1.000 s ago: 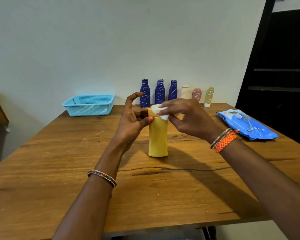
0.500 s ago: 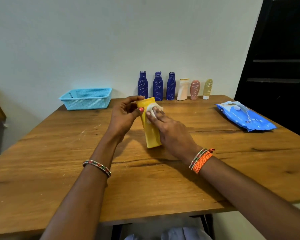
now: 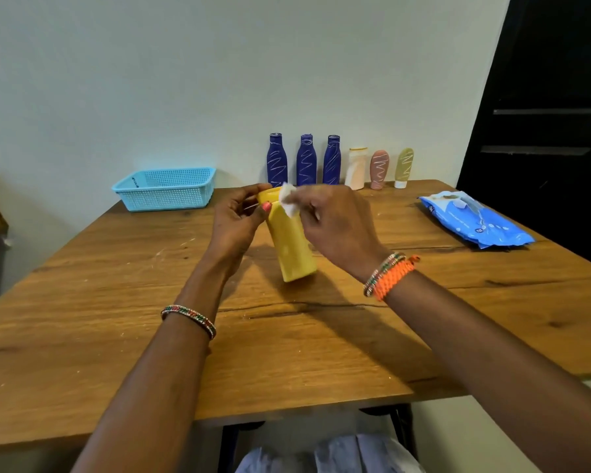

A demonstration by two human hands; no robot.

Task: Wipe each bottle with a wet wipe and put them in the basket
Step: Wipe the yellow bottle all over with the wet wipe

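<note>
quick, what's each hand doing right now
left hand: gripping the yellow bottle near its top.
right hand: pinching a white wipe against the bottle.

no legible text, brand, number or sign is found anywhere in the view. printed marks are carried on the blue wipes pack [image 3: 475, 220] (a small dark square logo and pale lettering along its face), but they are too small and blurred to be read. the bottles along the wall [image 3: 306, 160] are marked only with scribbled white lines, which form no characters.
</note>
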